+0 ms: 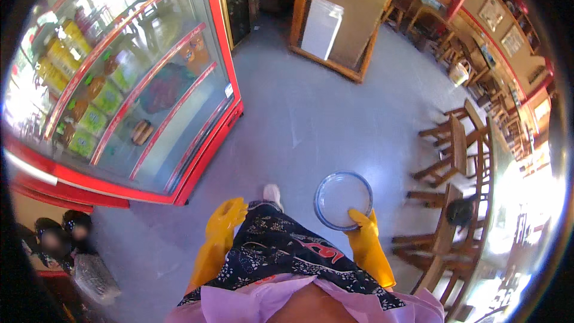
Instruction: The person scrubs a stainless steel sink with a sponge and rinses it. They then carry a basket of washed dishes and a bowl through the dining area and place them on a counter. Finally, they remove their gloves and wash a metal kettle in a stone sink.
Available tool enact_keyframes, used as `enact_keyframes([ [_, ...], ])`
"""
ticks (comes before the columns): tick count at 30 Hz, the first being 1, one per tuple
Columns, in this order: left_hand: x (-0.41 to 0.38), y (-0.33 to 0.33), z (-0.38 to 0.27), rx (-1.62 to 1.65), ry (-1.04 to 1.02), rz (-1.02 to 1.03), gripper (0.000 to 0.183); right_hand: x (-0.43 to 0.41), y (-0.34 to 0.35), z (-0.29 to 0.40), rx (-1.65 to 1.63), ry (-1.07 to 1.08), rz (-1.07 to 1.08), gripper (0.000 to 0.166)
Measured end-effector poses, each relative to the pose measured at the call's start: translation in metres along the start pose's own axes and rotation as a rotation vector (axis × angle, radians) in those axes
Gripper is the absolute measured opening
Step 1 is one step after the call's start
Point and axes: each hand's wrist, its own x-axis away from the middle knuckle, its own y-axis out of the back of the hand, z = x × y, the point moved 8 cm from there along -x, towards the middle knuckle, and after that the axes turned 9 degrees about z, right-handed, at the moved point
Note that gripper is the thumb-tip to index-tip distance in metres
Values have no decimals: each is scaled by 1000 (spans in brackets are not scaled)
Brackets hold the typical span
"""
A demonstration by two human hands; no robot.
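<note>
A yellow rubber glove covers each of my hands. My right hand [364, 224] grips the near rim of a round, pale plate [343, 197] with a blue edge, its thumb over the inner face. The plate is held out over the grey floor. On the other side, my left hand [227, 215] hangs beside the dark patterned apron [287, 246] with its fingers loosely curled and nothing seen in it. One light shoe [272, 194] shows beyond the apron.
At the left stands a red-framed glass display fridge [188, 179] with bottles and food. Ahead is a wooden-framed stand [332, 65] with a white panel. Wooden benches [457, 143] and long tables line the right. A plastic-wrapped bundle [94, 278] lies at lower left.
</note>
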Motion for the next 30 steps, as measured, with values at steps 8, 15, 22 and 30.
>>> enact_keyframes([
  [8,-195,-90,-129,-344,-66,-41,41,-193,-105,78,-9,12,99,56],
  [15,-356,-205,-297,-693,-649,572,37,-301,-132,160,-36,107,23,57],
  [22,-482,-197,-370,-1286,-940,291,35,-493,-199,251,219,94,45,61],
  [30,-543,-98,-458,-414,-72,-203,44,-679,-399,285,224,12,363,59],
])
